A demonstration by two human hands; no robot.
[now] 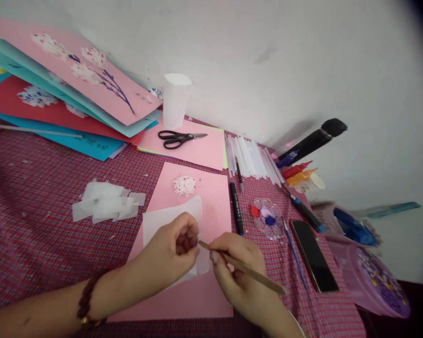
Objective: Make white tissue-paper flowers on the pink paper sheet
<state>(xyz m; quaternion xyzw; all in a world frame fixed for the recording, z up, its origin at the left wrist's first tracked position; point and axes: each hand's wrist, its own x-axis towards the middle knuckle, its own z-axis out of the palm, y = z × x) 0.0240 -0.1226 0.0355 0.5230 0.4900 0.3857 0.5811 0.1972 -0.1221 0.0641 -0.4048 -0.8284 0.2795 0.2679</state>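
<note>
My right hand [241,270] is closed round a flat tan wooden stick [255,273], its tip pointing left. Close to that tip, the thumb and fingers of my left hand [178,249] are curled together; whatever they may hold is hidden or too small to name. Under both hands lies a thin white paper sheet [157,225], one corner lifted, on a pink paper sheet [197,303]. A white, red-flecked paper flower [184,185] sits on the upper part of the pink sheet. To the left is a pile of white paper pieces [105,202].
Scissors [178,138] and a white paper roll [175,101] stand behind on stacked paper. Finished flower pictures [127,89] fill the back left. At right are a marker [236,209], a paint palette [268,219], a blue brush [296,256], a phone [313,256] and white sticks [250,157].
</note>
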